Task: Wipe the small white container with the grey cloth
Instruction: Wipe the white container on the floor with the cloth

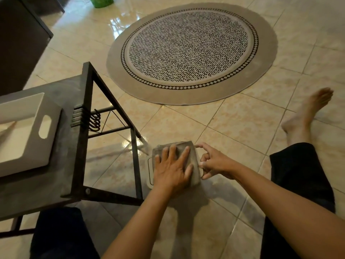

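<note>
The small white container point(150, 172) sits on the tiled floor, mostly covered by the grey cloth point(194, 165); only its left side with a handle slot and a bit of its right edge show. My left hand point(172, 168) lies flat on the cloth with fingers spread, pressing it onto the container. My right hand point(212, 162) is at the container's right edge, fingertips pinching the cloth and rim there.
A low dark metal-framed table point(78, 146) stands to the left with a larger white tray point(31, 135) on it. A round patterned rug point(190, 51) lies beyond. My legs and a bare foot point(306, 113) are at the right. A green bucket point(100, 0) is far back.
</note>
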`<state>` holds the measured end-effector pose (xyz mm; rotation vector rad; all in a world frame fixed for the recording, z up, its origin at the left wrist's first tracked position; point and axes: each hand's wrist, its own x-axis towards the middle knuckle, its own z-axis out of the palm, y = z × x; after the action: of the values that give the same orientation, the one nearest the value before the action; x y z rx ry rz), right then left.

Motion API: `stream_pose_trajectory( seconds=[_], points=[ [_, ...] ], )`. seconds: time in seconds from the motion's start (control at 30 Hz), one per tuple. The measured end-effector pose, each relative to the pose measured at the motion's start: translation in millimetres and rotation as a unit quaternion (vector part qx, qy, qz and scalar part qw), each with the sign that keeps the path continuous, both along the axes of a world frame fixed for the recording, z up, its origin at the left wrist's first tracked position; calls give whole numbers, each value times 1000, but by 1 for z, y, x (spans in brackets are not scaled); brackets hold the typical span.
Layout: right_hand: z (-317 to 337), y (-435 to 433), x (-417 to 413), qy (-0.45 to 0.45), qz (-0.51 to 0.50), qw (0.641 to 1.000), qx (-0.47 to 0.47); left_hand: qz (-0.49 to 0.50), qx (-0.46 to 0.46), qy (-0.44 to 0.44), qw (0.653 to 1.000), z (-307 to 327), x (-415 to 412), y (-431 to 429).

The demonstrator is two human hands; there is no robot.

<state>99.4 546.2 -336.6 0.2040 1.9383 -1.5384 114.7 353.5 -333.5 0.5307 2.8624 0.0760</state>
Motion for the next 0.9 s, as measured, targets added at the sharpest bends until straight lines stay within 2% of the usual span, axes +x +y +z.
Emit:
stream_pose_trajectory(
  seconds=[0.07,0.17,0.37,0.53,0.73,0.9],
  points=[
    [0,-2,0,-3,-4,1000,2,23,-6,31,999,-3,1,-12],
    [1,-7,-2,3,10,1000,13,45,29,7,999,-12,4,-11],
    [-1,1,-6,6,19,999,-25,-2,39,-2,999,-18,2,7],
    [-5,2,-9,4,28,999,-19,81,21,5,996,-20,14,-15],
    [-1,-7,-15,16,41,999,-4,31,39,1,999,-20,2,5],
    [0,-8,-10,24,26,999,4,102,36,-9,994,-22,13,-15]
  ],
)
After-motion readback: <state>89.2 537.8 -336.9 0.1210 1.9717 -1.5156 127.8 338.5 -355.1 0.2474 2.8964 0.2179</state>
